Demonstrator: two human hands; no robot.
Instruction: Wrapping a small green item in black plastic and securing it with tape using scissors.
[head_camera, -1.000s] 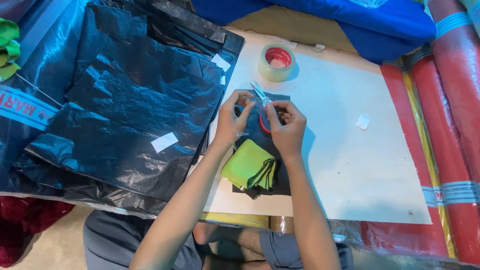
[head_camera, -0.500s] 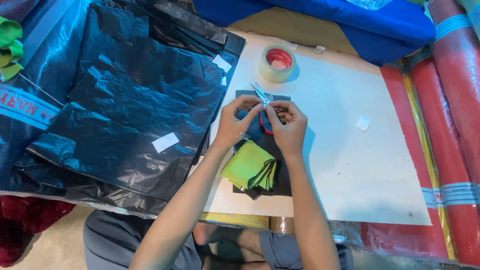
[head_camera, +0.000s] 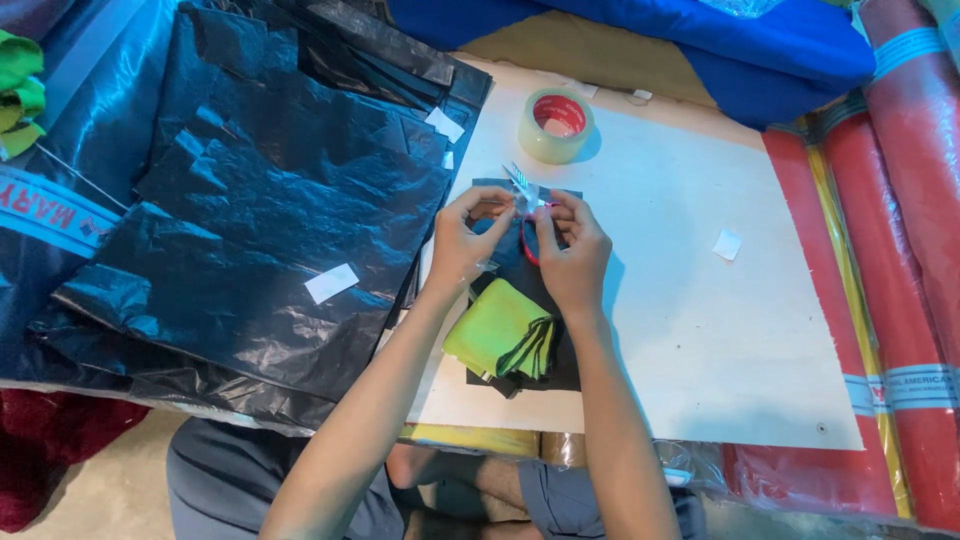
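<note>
Little had shifted since a second before: left hand (head_camera: 468, 238) and right hand (head_camera: 572, 252) stayed pinched together on scissors (head_camera: 524, 200) above the counter (head_camera: 700, 340), steadying them over the green cloth (head_camera: 498, 328).

Your hands sit a touch lower on the board than a second ago. The scissors (head_camera: 522, 189) now poke out between your left hand (head_camera: 466, 240) and right hand (head_camera: 572, 250), blades angled up-left, and your fingertips pinch closer together over the dark cloth (head_camera: 500, 225).
</note>
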